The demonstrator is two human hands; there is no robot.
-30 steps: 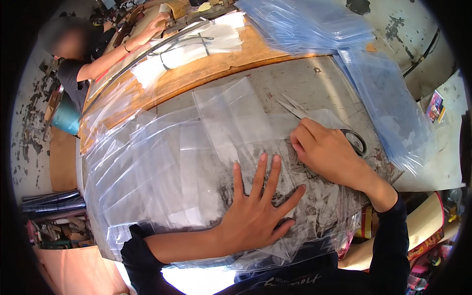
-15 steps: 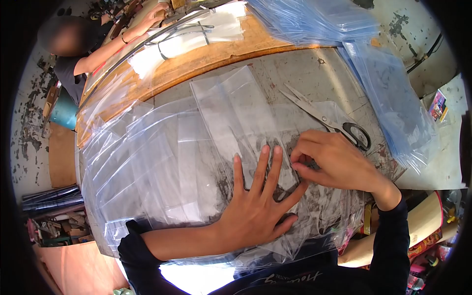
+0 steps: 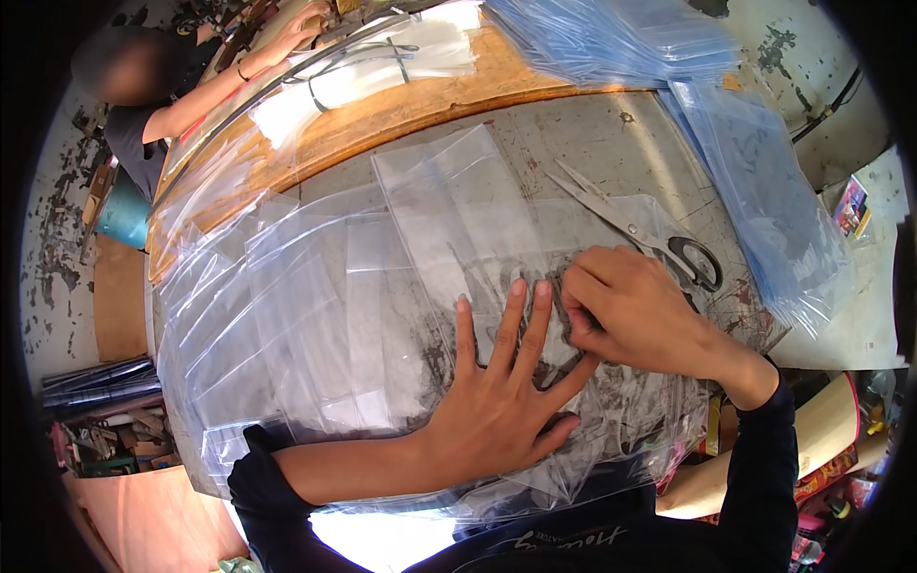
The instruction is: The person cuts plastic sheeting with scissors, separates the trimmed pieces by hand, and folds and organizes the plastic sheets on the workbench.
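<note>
My left hand lies flat with its fingers spread, pressing on clear plastic sheets that overlap across the table. Close beside its index finger, my right hand has its fingers curled and pinched together low over the plastic. Whatever those fingertips grip is hidden. A long folded clear plastic piece stretches away beyond my left fingertips. Scissors with dark handles lie partly spread just past my right hand, blades pointing to the far left.
Blue-tinted plastic sheets are piled at the back right and hang over toward the right. A wooden board carries a strapped white bundle along the far side. A person works at the far left. Rolled material sits at lower right.
My right hand has shifted very slightly, its fingers curling in closer by the left index finger. My left hand stays spread in the same place.
</note>
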